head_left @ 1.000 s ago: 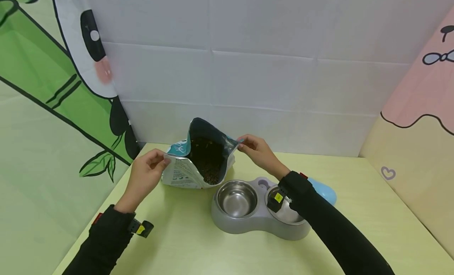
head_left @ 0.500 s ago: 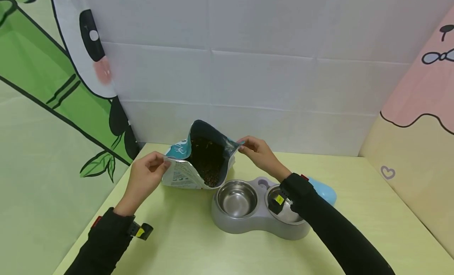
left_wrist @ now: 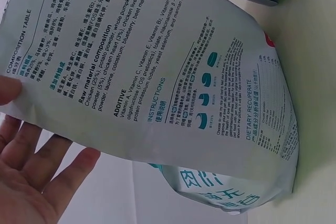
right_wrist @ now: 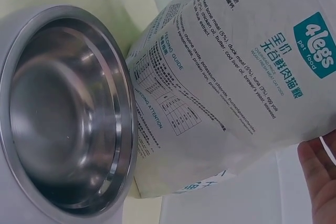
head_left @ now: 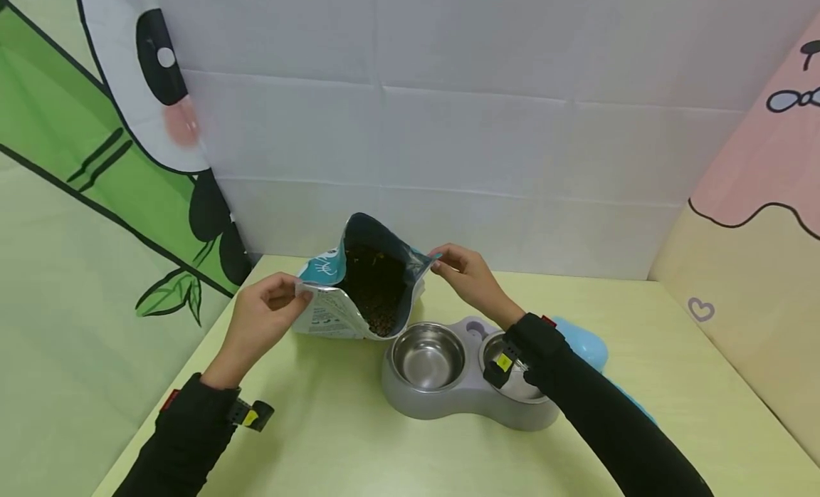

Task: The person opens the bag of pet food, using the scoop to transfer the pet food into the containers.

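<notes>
A soft silver-white and teal foil pet-food bag (head_left: 333, 308) is stretched between the two hands, on the far left of the worktop (head_left: 320, 426), with its wide mouth facing the near side. The left hand (head_left: 265, 315) pinches the left edge of the mouth between thumb and fingers, and the right hand (head_left: 470, 276) pinches the right corner in the same way, so each set of fingers is closed down to the thickness of the foil. Small brown kibble (head_left: 379, 319) shows inside, heaped towards the lower lip.

The relation that matters most seems to be that between this lip and the round stainless-steel left bowl (head_left: 428, 365) set in the pale grey-lilac double stand (head_left: 448, 408). The lip dips just beside the bowl's far-left rim; whether it touches the stand cannot be told. The bag leans, its long axis running back from the mouth towards the far side, rather than straight across the bowl. The right hand is nearer the left bowl, which lies on its near side and slightly left; from the left hand the bowl lies well to the right and a little nearer. The right forearm, in its black sleeve (head_left: 602, 397), passes above the matching steel right bowl (head_left: 522, 386) and partly hides it.
</notes>
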Tool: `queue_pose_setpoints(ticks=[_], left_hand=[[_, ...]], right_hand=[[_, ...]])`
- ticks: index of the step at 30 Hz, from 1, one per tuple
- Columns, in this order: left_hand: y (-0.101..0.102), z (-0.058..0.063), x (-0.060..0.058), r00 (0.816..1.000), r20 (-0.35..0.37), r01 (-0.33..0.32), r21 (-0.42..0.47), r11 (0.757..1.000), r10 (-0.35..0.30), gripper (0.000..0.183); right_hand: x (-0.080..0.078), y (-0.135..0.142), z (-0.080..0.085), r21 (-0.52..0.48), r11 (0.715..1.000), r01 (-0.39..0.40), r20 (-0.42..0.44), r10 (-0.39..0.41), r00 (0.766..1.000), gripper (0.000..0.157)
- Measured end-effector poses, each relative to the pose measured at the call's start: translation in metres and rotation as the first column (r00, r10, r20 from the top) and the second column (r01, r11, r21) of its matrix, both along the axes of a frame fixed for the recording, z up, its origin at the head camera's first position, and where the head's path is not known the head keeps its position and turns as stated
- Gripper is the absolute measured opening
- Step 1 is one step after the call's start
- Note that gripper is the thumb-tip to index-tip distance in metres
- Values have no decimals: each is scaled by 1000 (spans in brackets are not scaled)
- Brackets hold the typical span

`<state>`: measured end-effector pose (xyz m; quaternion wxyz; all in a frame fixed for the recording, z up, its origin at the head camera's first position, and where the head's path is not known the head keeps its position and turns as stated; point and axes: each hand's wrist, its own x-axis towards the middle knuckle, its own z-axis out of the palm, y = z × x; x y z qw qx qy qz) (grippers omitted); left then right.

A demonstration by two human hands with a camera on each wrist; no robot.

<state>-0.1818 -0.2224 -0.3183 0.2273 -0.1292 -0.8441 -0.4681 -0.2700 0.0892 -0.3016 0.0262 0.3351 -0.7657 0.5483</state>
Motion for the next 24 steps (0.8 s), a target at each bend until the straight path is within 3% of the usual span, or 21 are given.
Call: queue_pose_setpoints(ticks=[5, 12, 18, 19, 20, 22, 24], left_hand=[[1, 1, -1, 1000, -10, 1, -5, 1000, -2, 15], [0, 2, -2, 997, -29, -69, -44, 997, 68, 8], [-1, 1, -3, 997, -17, -79, -41, 996, 78, 9], [-2, 0, -3, 997, -18, -81, -41, 996, 80, 9], [-2, 0, -3, 996, -19, -84, -39, 996, 83, 9], [-3, 0, -2, 996, -22, -89, -34, 995, 88, 9], [-4, -1, -2, 995, -25, -94, -31, 995, 94, 8]], right_hand=[[-11, 3, -11, -9, 1000, 9, 16, -9, 1000, 17], [-9, 1, -6, 0, 1000, -9, -1, 9, 1000, 21], [-7, 6, -5, 17, 999, -36, -56, 37, 998, 28], [-12, 8, -9, 21, 999, -39, -73, 41, 997, 29], [-33, 14, -29, 24, 999, -47, -95, 50, 994, 31], [-60, 22, -54, 30, 998, -52, -142, 56, 988, 35], [-79, 27, -68, 55, 998, -37, -136, 44, 990, 36]])
